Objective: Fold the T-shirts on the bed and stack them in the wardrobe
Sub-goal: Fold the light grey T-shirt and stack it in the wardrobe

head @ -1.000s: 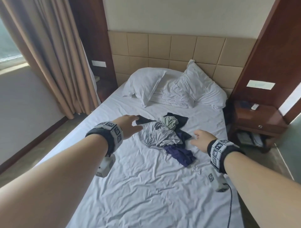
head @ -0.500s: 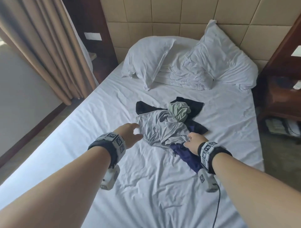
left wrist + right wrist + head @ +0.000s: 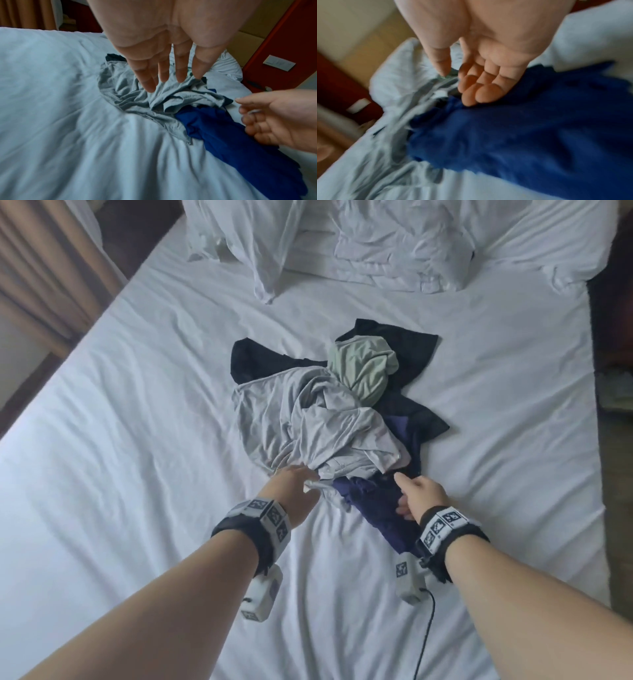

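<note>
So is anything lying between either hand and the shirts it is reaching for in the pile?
Nothing visible does. The left hand has its straight fingers over the near edge of the grey T-shirt, which lies on top of the pile. The right hand is right above the blue T-shirt, whose near end lies uncovered on the bed.

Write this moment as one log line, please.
phase: reaching | left hand: open, fingertips on grey T-shirt | right hand: open, over blue T-shirt | folded: none
</note>
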Action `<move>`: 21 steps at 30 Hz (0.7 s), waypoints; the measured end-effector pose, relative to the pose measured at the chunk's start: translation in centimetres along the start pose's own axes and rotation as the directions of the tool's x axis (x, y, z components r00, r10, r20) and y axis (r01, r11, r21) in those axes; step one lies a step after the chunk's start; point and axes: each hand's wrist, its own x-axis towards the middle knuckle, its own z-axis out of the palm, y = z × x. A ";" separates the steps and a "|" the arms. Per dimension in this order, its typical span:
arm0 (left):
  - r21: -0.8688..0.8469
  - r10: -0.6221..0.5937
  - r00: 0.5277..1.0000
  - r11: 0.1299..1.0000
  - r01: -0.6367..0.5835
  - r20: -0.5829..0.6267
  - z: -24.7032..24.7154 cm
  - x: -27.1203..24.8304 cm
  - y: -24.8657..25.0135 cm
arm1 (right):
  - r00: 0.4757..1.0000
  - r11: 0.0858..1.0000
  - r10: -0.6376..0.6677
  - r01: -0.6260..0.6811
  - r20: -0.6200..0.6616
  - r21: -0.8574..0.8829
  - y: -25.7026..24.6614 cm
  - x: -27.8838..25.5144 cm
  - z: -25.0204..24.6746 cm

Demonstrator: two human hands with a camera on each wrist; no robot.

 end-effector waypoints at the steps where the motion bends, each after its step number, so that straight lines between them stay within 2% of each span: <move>1: 0.000 0.000 1.000 1.000 0.000 0.004 0.5 0.9 -0.2 | 0.999 0.999 0.046 -0.047 0.013 0.024 1.6 0.6 0.5; 2: -0.006 -0.009 1.000 1.000 0.009 0.005 0.9 1.6 -0.3 | 0.996 0.996 0.076 -0.078 0.039 0.042 2.9 0.9 1.0; 5: -0.033 -0.048 0.999 0.998 0.048 -0.012 1.7 4.4 -0.5 | 0.994 0.993 0.061 -0.069 0.091 0.091 4.9 3.0 3.2; 8: -0.103 -0.068 0.998 0.992 0.069 0.009 2.3 6.8 0.4 | 0.991 0.998 0.058 -0.061 0.118 0.019 5.3 5.0 4.0; 11: -0.269 -0.089 0.996 0.958 0.094 0.033 3.9 9.0 0.8 | 0.998 0.997 0.041 -0.038 0.051 -0.066 6.2 5.5 4.2; 13: -0.317 -0.125 0.991 0.939 0.133 0.047 5.3 10.0 0.9 | 0.999 0.994 0.051 -0.049 0.018 -0.093 6.3 5.8 4.7; 16: -0.274 -0.196 0.978 0.939 0.208 0.069 7.0 11.1 0.3 | 0.996 0.988 0.083 -0.085 -0.017 -0.126 5.8 6.5 5.6; 19: -0.203 -0.274 0.950 0.932 0.300 0.147 8.7 11.9 -1.5 | 0.992 0.992 0.096 -0.102 -0.079 -0.069 5.9 7.0 6.4; 21: -0.174 -0.292 0.944 0.933 0.316 0.153 9.6 12.7 -2.2 | 0.989 0.990 0.117 -0.124 -0.093 -0.068 5.7 7.1 6.8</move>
